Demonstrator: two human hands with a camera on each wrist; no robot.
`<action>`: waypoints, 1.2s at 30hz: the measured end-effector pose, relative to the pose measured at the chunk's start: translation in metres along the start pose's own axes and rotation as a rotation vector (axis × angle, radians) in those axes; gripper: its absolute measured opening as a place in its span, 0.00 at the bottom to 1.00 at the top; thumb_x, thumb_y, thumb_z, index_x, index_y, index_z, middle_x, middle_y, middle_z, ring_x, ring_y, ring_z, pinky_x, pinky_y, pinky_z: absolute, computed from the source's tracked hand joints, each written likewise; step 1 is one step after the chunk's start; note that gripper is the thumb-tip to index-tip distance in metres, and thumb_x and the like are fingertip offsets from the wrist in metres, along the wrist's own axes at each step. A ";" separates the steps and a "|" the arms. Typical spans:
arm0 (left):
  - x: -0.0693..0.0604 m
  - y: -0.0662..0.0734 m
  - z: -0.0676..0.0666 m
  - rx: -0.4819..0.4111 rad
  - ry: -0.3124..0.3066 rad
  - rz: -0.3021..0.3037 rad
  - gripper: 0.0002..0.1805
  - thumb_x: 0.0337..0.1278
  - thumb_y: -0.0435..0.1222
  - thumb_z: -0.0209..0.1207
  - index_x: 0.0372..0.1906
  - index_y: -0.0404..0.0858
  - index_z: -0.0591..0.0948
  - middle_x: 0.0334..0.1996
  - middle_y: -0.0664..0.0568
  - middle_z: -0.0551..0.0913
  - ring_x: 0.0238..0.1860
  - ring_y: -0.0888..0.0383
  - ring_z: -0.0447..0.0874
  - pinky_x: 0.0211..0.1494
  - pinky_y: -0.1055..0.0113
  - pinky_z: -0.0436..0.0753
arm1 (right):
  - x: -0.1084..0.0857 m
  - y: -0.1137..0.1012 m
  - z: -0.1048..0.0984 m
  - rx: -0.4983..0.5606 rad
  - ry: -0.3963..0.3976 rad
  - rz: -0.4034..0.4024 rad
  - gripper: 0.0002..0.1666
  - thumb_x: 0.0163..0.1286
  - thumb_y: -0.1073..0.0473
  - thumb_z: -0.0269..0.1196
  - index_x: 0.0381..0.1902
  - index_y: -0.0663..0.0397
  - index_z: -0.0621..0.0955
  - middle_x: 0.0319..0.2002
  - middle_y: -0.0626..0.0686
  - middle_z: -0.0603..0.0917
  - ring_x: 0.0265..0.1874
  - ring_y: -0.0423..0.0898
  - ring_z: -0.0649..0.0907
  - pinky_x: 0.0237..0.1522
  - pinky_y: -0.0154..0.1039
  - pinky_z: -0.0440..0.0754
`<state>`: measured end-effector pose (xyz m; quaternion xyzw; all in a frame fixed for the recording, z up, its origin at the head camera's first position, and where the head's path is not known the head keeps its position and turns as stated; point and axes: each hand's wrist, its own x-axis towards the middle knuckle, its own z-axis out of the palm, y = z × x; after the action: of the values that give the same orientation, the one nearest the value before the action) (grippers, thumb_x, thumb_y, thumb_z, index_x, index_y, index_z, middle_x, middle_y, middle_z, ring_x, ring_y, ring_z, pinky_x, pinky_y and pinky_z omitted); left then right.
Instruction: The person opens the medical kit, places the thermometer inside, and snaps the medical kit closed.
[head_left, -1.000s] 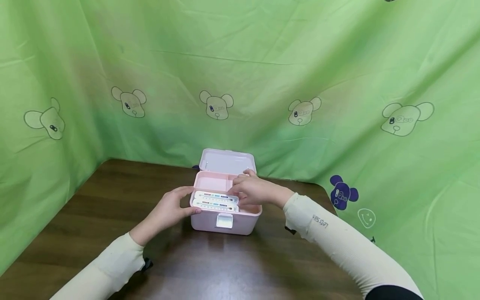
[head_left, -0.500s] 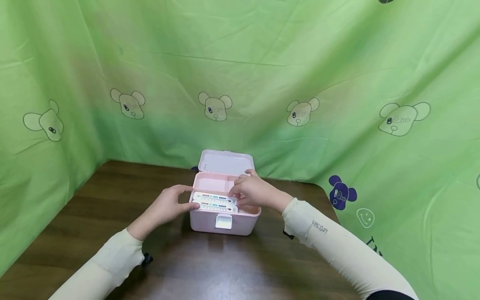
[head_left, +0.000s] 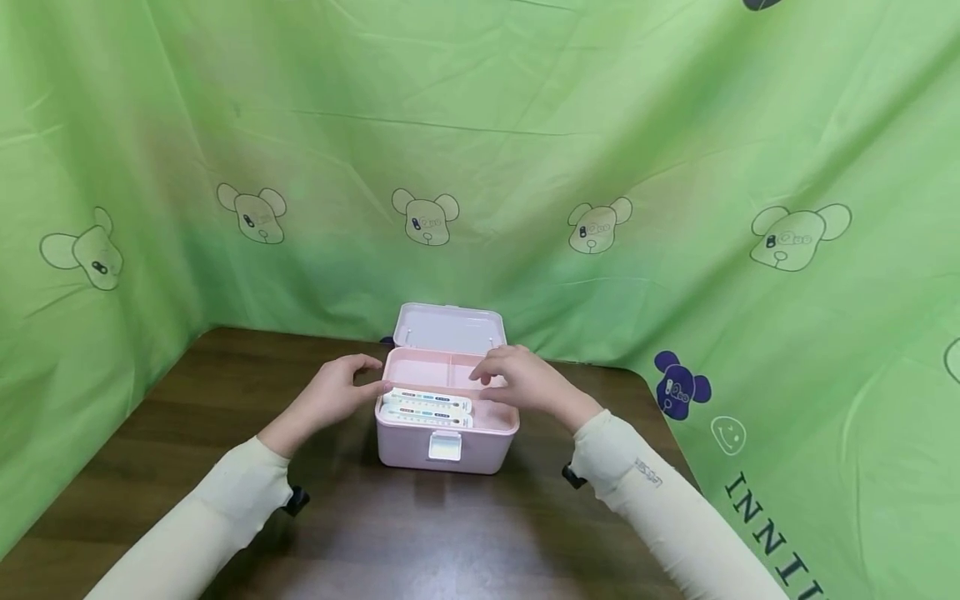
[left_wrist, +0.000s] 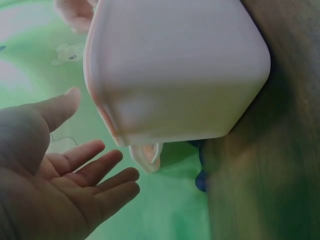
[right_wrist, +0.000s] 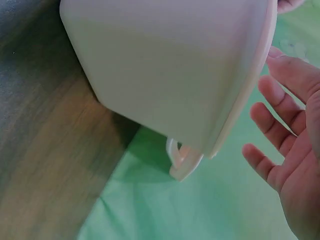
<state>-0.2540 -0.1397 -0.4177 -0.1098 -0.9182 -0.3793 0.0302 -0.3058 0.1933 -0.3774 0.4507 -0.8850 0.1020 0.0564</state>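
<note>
A pink storage box [head_left: 472,450] with a white front latch [head_left: 445,446] stands on the table, its lid [head_left: 450,327] tipped back. Two white flat packs [head_left: 426,415] with coloured print, their contents unclear, lie side by side in the left front of its inner space. Off the box's left rim, my left hand [head_left: 330,396] holds nothing; in the left wrist view its fingers [left_wrist: 107,200] are spread and apart from the wall. My right hand [head_left: 528,379] hovers over the right part of the box with relaxed fingers [right_wrist: 272,125] and nothing in them.
The brown wooden table [head_left: 420,533] extends around the box. A green curtain [head_left: 517,167] printed with bear heads hangs behind and at both sides. Inside the box, a divided pink section [head_left: 420,369] runs along the back.
My right hand has lifted out of the box, off the packs' right end. My left hand has drawn slightly away from the left rim. The packs stay in the box.
</note>
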 end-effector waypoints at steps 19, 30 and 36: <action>0.043 -0.005 0.011 -0.185 0.069 -0.107 0.31 0.73 0.52 0.58 0.69 0.35 0.75 0.66 0.40 0.78 0.67 0.43 0.75 0.67 0.46 0.78 | -0.026 0.030 0.036 0.419 0.449 0.463 0.14 0.71 0.57 0.69 0.51 0.56 0.87 0.43 0.54 0.85 0.49 0.54 0.81 0.58 0.56 0.79; 0.067 -0.022 0.022 -0.419 0.056 -0.174 0.32 0.75 0.46 0.58 0.74 0.33 0.70 0.71 0.38 0.73 0.73 0.42 0.68 0.73 0.47 0.72 | -0.020 0.046 0.057 0.639 0.472 0.697 0.27 0.72 0.53 0.67 0.63 0.63 0.80 0.57 0.62 0.83 0.59 0.57 0.80 0.64 0.52 0.77; 0.066 -0.026 0.024 -0.490 -0.032 -0.197 0.33 0.75 0.43 0.57 0.77 0.35 0.66 0.76 0.40 0.66 0.77 0.41 0.61 0.77 0.44 0.65 | -0.014 0.044 0.064 0.715 0.475 0.678 0.25 0.75 0.58 0.64 0.65 0.66 0.78 0.59 0.65 0.82 0.60 0.59 0.80 0.65 0.53 0.77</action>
<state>-0.3240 -0.1288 -0.4440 -0.0300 -0.8055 -0.5898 -0.0488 -0.3337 0.2142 -0.4478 0.0961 -0.8538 0.5078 0.0620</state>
